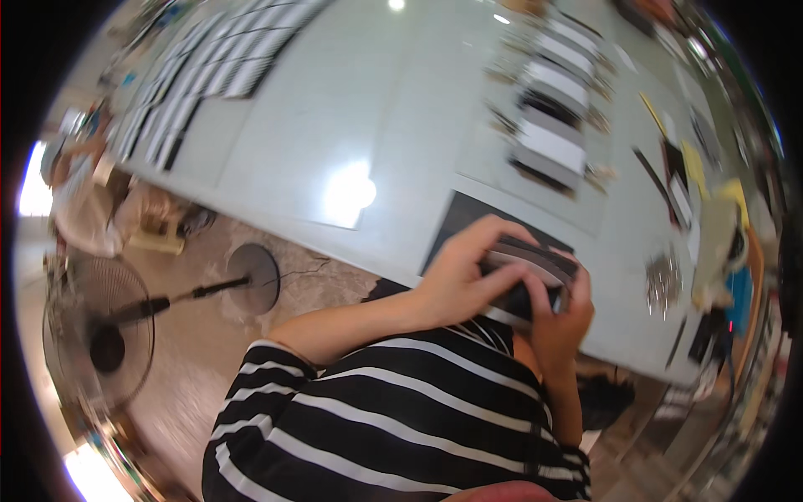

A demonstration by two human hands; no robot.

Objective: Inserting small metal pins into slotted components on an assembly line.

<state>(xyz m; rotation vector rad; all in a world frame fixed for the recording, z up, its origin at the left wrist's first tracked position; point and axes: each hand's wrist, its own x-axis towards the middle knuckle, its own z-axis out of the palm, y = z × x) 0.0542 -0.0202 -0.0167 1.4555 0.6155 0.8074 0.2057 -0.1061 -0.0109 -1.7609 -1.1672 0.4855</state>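
Both hands close around a small stack of thin flat pieces (539,261), black and grey, its layers slightly bowed. My left hand (458,274) grips the left end, fingers over the far side and thumb on the near side. At the right end my right hand (565,314) pinches the same stack with thumb and fingers. What the pieces are made of I cannot make out. Beneath the hands a dark flat sheet or mat (458,219) lies at the table's near edge. Slight blur hides the fingertips.
Beyond my hands on the pale table (401,109), stacks of white, grey and black pieces (548,142) stand in a row, flanked by metal clips (600,174). Rows of similar pieces (238,50) lie far left. A metal heap (663,283) sits right. A fan (100,335) stands left.
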